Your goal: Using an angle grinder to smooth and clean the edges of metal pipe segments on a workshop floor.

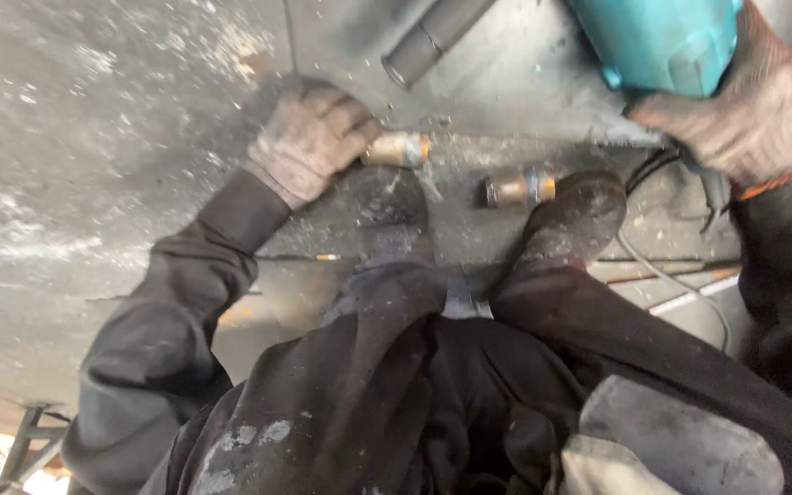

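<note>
Gloved left hand (309,137) gripping rusty bushing (398,149), right hand (744,110) holding teal power tool (657,41)

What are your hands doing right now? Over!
Left hand grips rusty cylinder. Right hand holds teal power tool. Second cylinder loose by boot.

There is one camera, and it sits on the person's head. It looks almost straight down, past the person's dark clothes and legs to the two shoes (497,215) on the grey metal floor (93,183). It is close: the left hand (309,137) fills the upper middle, and the right hand (744,101) is cut off by the top right corner. The picture is a bit blurry. No other view shares this scene.
</note>
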